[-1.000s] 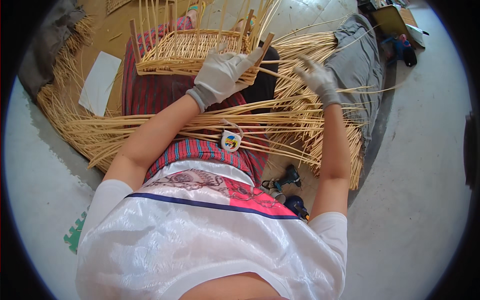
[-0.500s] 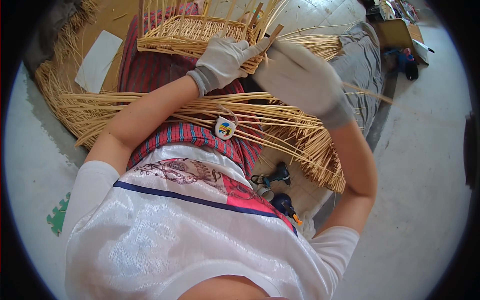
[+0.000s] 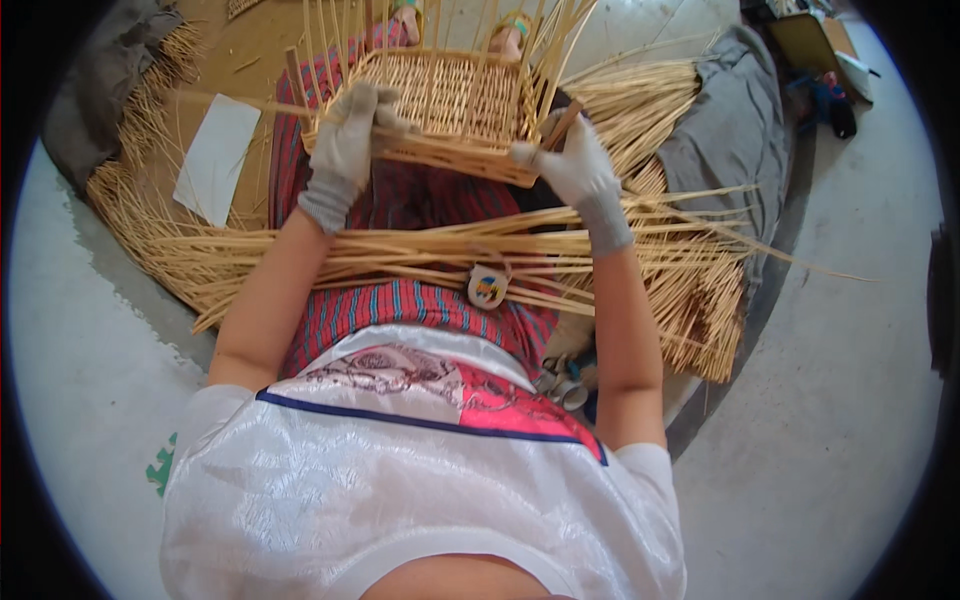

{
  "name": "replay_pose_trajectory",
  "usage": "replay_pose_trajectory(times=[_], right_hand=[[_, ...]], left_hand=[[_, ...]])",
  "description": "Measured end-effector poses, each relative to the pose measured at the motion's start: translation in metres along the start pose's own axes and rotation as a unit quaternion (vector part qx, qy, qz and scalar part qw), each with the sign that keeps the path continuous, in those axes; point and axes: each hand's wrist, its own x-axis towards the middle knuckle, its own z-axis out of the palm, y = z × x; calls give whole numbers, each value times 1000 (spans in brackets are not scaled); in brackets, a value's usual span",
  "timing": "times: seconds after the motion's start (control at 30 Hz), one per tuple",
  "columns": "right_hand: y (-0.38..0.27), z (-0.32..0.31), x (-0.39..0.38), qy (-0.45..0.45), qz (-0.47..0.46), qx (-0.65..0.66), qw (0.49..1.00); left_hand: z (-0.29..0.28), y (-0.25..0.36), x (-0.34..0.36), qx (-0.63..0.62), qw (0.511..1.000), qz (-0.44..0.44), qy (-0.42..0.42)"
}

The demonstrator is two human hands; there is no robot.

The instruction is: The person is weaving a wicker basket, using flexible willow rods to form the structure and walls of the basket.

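An unfinished wicker basket (image 3: 455, 95) with a woven base and tall upright stakes is held above my lap. My gloved left hand (image 3: 348, 135) is closed on its near left corner. At the near right corner, my gloved right hand (image 3: 578, 168) grips the rim, beside a short flat wooden stick (image 3: 568, 118). Blurred woven strands run along the near side between both hands. Across my lap lies a loose bundle of rattan canes (image 3: 420, 248), with a white tape measure (image 3: 487, 287) resting on it.
A large heap of canes (image 3: 700, 320) lies to the right, partly under a grey cloth (image 3: 735, 140). More canes (image 3: 135, 215) spread at the left by a white sheet (image 3: 218, 158). A red striped cloth (image 3: 390, 305) covers my legs; cups (image 3: 570, 394) stand on the floor.
My left hand has shifted from the basket's right corner to its left corner. My right hand has come in from its blurred sweep to the right corner. The basket's inside now faces me more.
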Motion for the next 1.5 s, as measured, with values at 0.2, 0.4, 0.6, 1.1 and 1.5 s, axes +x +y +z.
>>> replay_pose_trajectory(times=[0.2,0.4,0.6,1.1,1.5], right_hand=[[10,45,6,235,27,-116,965],[50,57,30,325,9,-59,944],[12,43,19,330,45,6,943],[-1,-7,-79,197,-283,698,627],[-65,62,-73,-55,-351,114,928]], left_hand=[[142,84,66,273,931,146,-196],[189,50,43,384,748,535,-85],[13,41,-69,612,712,-44,-342],[-35,41,-58,511,796,322,-46],[-3,40,-60,473,852,226,-16]])
